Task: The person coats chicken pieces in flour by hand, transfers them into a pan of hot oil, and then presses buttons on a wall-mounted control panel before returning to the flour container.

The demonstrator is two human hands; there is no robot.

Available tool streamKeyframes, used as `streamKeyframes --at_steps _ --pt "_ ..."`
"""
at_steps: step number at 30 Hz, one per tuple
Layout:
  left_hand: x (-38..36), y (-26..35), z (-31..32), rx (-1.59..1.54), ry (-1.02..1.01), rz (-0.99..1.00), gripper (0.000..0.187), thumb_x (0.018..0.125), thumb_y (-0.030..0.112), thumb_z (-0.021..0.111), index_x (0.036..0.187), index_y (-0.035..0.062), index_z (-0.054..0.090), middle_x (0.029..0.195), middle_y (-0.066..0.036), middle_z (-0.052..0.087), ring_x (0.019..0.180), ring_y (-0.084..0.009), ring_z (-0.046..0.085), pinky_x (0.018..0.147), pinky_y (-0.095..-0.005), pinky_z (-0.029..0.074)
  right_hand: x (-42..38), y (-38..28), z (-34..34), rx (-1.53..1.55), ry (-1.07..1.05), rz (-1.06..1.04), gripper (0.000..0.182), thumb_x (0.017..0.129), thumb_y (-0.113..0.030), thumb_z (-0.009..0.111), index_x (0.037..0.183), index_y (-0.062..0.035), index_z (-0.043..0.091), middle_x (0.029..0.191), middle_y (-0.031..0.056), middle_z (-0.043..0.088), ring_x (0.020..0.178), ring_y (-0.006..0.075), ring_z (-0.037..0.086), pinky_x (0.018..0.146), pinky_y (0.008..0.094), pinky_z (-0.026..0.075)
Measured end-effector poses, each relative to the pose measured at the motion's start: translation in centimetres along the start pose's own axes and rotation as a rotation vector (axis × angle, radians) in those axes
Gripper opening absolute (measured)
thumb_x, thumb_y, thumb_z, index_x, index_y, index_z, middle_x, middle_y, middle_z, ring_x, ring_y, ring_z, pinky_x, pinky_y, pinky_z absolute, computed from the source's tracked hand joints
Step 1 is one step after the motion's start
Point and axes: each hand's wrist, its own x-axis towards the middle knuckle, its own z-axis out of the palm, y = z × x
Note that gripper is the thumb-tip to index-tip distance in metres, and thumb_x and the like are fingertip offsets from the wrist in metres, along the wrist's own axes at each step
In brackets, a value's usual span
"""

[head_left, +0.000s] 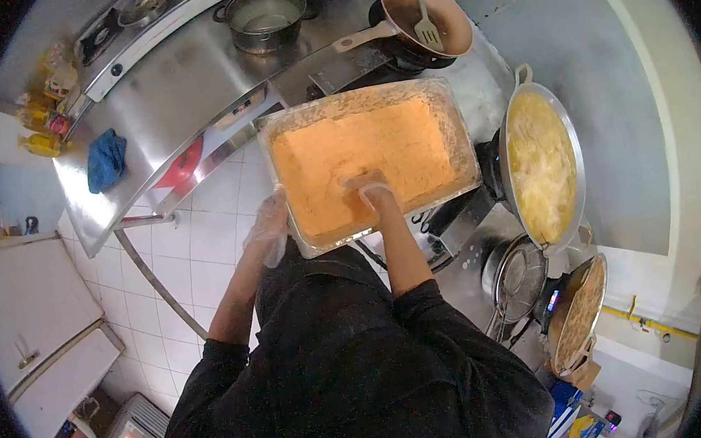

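A rectangular metal tray (461, 140) in front of me holds a broad layer of orange, powdery breading (361, 140). My left hand (268, 224), in a clear plastic glove, grips the tray's left edge. My right hand (374, 188), also gloved, reaches over the near rim into the breading. Its fingers are coated or sunk in the orange powder, so their pose and anything in them are hidden.
To the right, a large pan of bubbling oil (542, 167) stands close to the tray. Beyond the tray is a frying pan (433, 7) with a slotted turner (426, 32). Strainers (522, 275), another filled pan (580, 312), a pot (262, 20) and a blue cloth (105, 160) surround me.
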Motion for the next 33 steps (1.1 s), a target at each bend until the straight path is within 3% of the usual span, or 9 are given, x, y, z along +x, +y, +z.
streamKeyframes --at_steps 2,6,9,12,18,26,27,30,33 --pt "-0.8 1.8 -0.2 0.12 0.029 -0.108 0.078 0.099 0.059 0.032 0.128 -0.0093 0.056 0.124 -0.032 0.06 0.116 -0.0438 0.058 0.1 -0.0474 0.042 -1.2 -1.5 1.0 -0.029 0.151 -0.018 0.058 0.078 -0.052 0.07 0.11 -0.0041 0.068 0.111 0.0199 0.069 0.106 0.0328 0.066 0.091 0.042 0.051" --pt "-0.5 1.0 -0.2 0.084 0.035 -0.091 0.078 0.099 0.059 0.033 0.128 -0.0101 0.055 0.125 -0.034 0.058 0.118 -0.0446 0.057 0.1 -0.0477 0.042 -1.2 -3.8 3.1 -0.191 0.4 -0.051 0.041 0.077 -0.045 0.067 0.099 -0.0113 0.075 0.105 0.0149 0.072 0.1 0.0341 0.069 0.088 0.0456 0.053" --pt "0.5 -0.2 -0.1 0.138 0.013 -0.003 0.068 0.099 0.054 0.034 0.126 -0.0038 0.057 0.121 -0.034 0.059 0.115 -0.0458 0.058 0.097 -0.0486 0.044 -1.0 -5.7 2.1 -0.31 0.013 -0.26 0.039 0.079 -0.039 0.066 0.103 -0.0091 0.073 0.106 0.0166 0.072 0.1 0.0344 0.069 0.086 0.046 0.054" --pt "1.0 -1.4 -0.3 0.249 -0.04 0.22 0.049 0.101 0.042 0.037 0.124 0.0037 0.057 0.112 -0.031 0.063 0.107 -0.045 0.061 0.093 -0.0508 0.046 0.3 -4.1 5.9 -0.501 0.065 -0.414 0.035 0.08 -0.035 0.065 0.099 -0.007 0.074 0.102 0.0197 0.072 0.096 0.0344 0.07 0.082 0.0445 0.056" --pt "2.0 -2.3 -0.3 -0.057 -0.153 0.069 0.064 0.1 0.054 0.042 0.13 -0.0013 0.055 0.115 -0.013 0.064 0.094 -0.0248 0.065 0.072 -0.0388 0.057 -3.5 -3.5 2.9 -0.449 0.142 -0.442 0.032 0.08 -0.028 0.063 0.096 -0.0019 0.073 0.096 0.0201 0.071 0.092 0.0352 0.069 0.079 0.045 0.055" --pt "-1.3 1.6 -0.1 -0.179 -0.098 0.02 0.064 0.101 0.057 0.04 0.122 0.0001 0.059 0.1 -0.01 0.065 0.082 -0.0198 0.064 0.064 -0.0355 0.055 -11.6 0.7 -14.9 0.175 0.462 -0.384 0.034 0.082 -0.031 0.069 0.104 -0.004 0.07 0.105 0.0193 0.068 0.102 0.0336 0.065 0.091 0.0425 0.05" --pt "-1.4 1.5 -0.2 -0.204 -0.132 0.029 0.063 0.1 0.059 0.041 0.123 0.0019 0.058 0.101 -0.008 0.064 0.081 -0.0183 0.062 0.065 -0.0343 0.054 -12.9 1.8 -17.3 0.127 0.599 -0.268 0.035 0.08 -0.023 0.074 0.11 -0.005 0.071 0.102 0.0149 0.071 0.089 0.0241 0.066 0.083 0.0362 0.052" --pt "-1.7 1.4 -0.2 -0.206 -0.139 0.04 0.06 0.101 0.057 0.038 0.117 0.0035 0.06 0.093 -0.006 0.064 0.078 -0.0154 0.061 0.065 -0.0319 0.053 -19.0 2.0 -26.8 0.317 0.715 -0.089 0.036 0.081 -0.019 0.074 0.113 -0.0029 0.07 0.099 0.0141 0.072 0.084 0.0213 0.066 0.08 0.0348 0.052" --pt "0.3 -0.8 -0.6 -0.128 -0.124 0.002 0.057 0.102 0.056 0.037 0.112 0.0055 0.062 0.085 -0.004 0.063 0.074 -0.0125 0.059 0.063 -0.0296 0.051 -18.9 6.2 -33.7 -0.035 0.847 0.031 0.036 0.08 -0.019 0.075 0.111 -0.0019 0.071 0.098 0.014 0.074 0.085 0.0234 0.07 0.078 0.0363 0.054"
